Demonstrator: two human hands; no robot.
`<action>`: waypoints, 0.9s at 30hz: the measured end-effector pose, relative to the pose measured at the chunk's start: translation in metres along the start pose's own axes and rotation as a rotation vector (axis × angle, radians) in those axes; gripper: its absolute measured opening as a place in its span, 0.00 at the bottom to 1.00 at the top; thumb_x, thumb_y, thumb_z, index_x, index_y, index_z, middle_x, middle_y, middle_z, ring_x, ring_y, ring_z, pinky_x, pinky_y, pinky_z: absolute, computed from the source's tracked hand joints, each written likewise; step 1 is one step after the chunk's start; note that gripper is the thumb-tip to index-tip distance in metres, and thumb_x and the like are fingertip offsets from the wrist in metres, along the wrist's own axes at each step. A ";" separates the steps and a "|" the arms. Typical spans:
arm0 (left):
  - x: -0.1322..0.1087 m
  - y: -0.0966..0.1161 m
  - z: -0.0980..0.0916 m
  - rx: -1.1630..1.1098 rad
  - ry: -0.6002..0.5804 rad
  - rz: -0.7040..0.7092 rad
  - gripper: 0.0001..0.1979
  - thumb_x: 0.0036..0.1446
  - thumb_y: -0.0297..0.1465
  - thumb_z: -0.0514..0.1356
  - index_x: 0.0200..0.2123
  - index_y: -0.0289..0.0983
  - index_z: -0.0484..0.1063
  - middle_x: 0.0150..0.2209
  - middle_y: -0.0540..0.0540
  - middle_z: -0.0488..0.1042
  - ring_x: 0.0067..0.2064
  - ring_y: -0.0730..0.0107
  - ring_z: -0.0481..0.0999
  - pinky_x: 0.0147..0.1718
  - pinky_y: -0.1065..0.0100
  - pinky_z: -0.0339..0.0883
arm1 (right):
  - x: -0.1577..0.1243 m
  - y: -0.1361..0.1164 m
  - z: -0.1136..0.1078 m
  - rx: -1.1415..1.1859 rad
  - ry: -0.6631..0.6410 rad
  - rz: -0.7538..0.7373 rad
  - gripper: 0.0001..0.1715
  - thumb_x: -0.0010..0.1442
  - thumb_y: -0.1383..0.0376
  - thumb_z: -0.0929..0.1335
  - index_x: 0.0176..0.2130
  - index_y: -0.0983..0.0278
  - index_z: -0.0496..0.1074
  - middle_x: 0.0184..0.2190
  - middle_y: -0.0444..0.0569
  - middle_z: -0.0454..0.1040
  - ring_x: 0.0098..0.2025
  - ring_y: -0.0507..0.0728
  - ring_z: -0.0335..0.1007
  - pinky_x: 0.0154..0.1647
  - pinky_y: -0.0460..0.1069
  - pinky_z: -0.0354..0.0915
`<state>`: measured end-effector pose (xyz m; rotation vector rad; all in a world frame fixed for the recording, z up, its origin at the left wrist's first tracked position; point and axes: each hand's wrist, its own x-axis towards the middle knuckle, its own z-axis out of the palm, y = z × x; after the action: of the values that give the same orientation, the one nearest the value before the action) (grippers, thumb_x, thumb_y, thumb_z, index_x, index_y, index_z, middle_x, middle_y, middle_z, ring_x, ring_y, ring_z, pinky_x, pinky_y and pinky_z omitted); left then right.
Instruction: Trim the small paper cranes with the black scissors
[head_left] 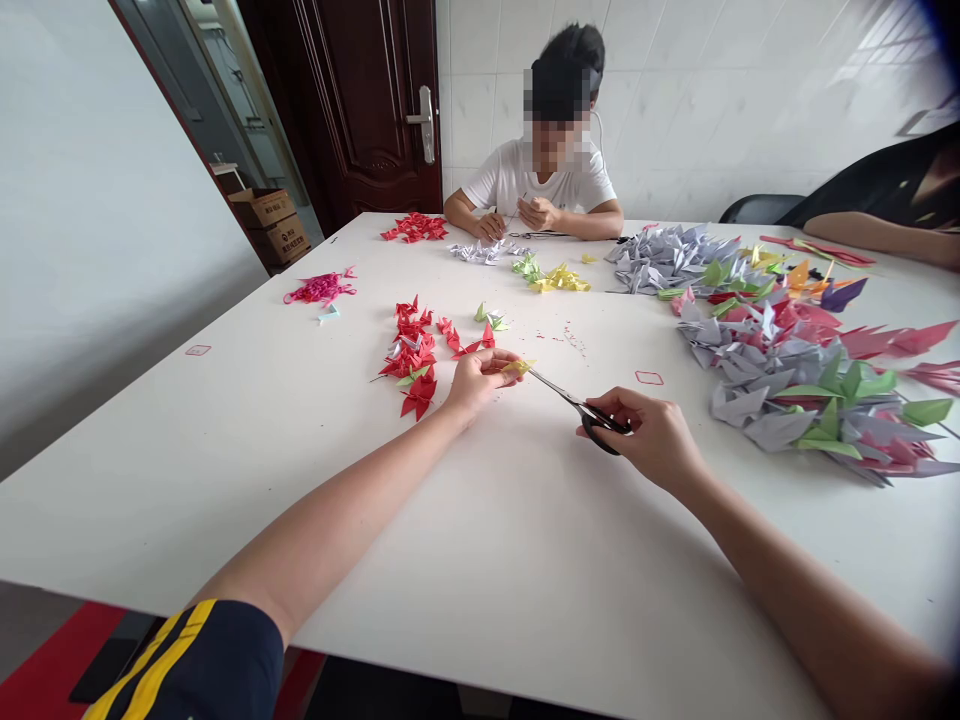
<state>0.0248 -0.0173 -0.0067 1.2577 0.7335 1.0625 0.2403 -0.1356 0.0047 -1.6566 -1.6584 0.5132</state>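
Note:
My left hand [478, 378] pinches a small folded yellow paper piece [519, 367], perhaps a paper crane, above the table. Black-handled scissors [564, 394] are in my right hand [646, 428], with fingers through the handle loops. Their narrow blades point left, and the tips reach the yellow paper; whether they touch it I cannot tell. Just beyond my left hand lies a cluster of red paper cranes [412, 345] with a few white and green ones among them. A green and white crane [491, 318] sits close behind the hand.
Big heaps of white, pink and green paper cranes [780, 400] cover the right side of the white table [360, 540]. Smaller piles are yellow [562, 279], red [415, 228] and magenta [321, 288]. Across the table a person in a white shirt [499, 180] handles something small; another person's arm [877, 235] rests at right.

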 end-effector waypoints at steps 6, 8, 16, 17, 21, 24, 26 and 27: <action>0.001 -0.001 -0.001 -0.010 0.006 0.000 0.19 0.41 0.36 0.72 0.35 0.32 0.76 0.32 0.44 0.77 0.33 0.71 0.76 0.42 0.61 0.71 | -0.001 -0.006 -0.003 0.063 -0.035 0.025 0.13 0.50 0.60 0.71 0.36 0.64 0.75 0.27 0.51 0.80 0.28 0.57 0.73 0.28 0.50 0.64; 0.001 -0.002 -0.001 -0.010 0.008 0.000 0.19 0.41 0.36 0.72 0.36 0.31 0.76 0.31 0.44 0.77 0.33 0.71 0.76 0.42 0.61 0.71 | -0.001 -0.005 -0.004 0.074 -0.038 0.027 0.14 0.50 0.60 0.71 0.36 0.64 0.75 0.27 0.51 0.80 0.29 0.58 0.73 0.28 0.50 0.65; 0.002 -0.003 0.000 0.006 0.021 -0.001 0.19 0.41 0.37 0.72 0.35 0.32 0.75 0.32 0.44 0.77 0.33 0.70 0.77 0.41 0.61 0.73 | 0.001 -0.004 -0.006 0.008 -0.051 0.022 0.14 0.50 0.59 0.71 0.36 0.63 0.75 0.25 0.48 0.78 0.25 0.54 0.68 0.25 0.48 0.60; 0.002 -0.004 0.000 0.011 0.017 -0.002 0.19 0.40 0.37 0.72 0.34 0.32 0.76 0.31 0.44 0.77 0.32 0.70 0.77 0.40 0.61 0.73 | 0.001 -0.004 -0.007 -0.014 -0.050 0.018 0.13 0.50 0.59 0.71 0.36 0.63 0.76 0.24 0.47 0.77 0.24 0.54 0.66 0.25 0.48 0.59; 0.003 -0.005 -0.001 0.025 0.002 0.003 0.19 0.39 0.36 0.72 0.34 0.31 0.76 0.30 0.45 0.76 0.31 0.71 0.77 0.38 0.63 0.73 | 0.001 -0.005 -0.008 -0.089 -0.048 -0.018 0.11 0.50 0.59 0.70 0.34 0.61 0.76 0.23 0.46 0.76 0.23 0.53 0.62 0.25 0.48 0.59; 0.003 -0.006 -0.001 0.015 -0.003 0.000 0.18 0.39 0.34 0.73 0.34 0.32 0.77 0.30 0.45 0.77 0.31 0.71 0.77 0.40 0.62 0.74 | 0.002 -0.004 -0.009 -0.117 -0.037 -0.043 0.11 0.50 0.59 0.71 0.34 0.61 0.77 0.23 0.46 0.75 0.23 0.53 0.61 0.24 0.48 0.58; 0.003 -0.006 -0.001 0.012 0.005 -0.008 0.18 0.39 0.33 0.72 0.34 0.32 0.77 0.30 0.45 0.77 0.31 0.72 0.76 0.41 0.61 0.74 | 0.002 -0.004 -0.010 -0.129 -0.033 -0.050 0.11 0.50 0.58 0.71 0.34 0.61 0.77 0.22 0.45 0.74 0.23 0.53 0.61 0.24 0.48 0.57; 0.003 -0.005 -0.001 0.014 0.010 -0.012 0.17 0.39 0.33 0.72 0.34 0.32 0.77 0.30 0.45 0.77 0.32 0.72 0.77 0.41 0.60 0.74 | 0.002 -0.004 -0.010 -0.134 -0.031 -0.049 0.12 0.50 0.57 0.71 0.34 0.61 0.77 0.22 0.45 0.74 0.22 0.52 0.60 0.24 0.48 0.57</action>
<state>0.0265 -0.0140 -0.0117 1.2589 0.7566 1.0565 0.2451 -0.1362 0.0146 -1.7061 -1.7857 0.4138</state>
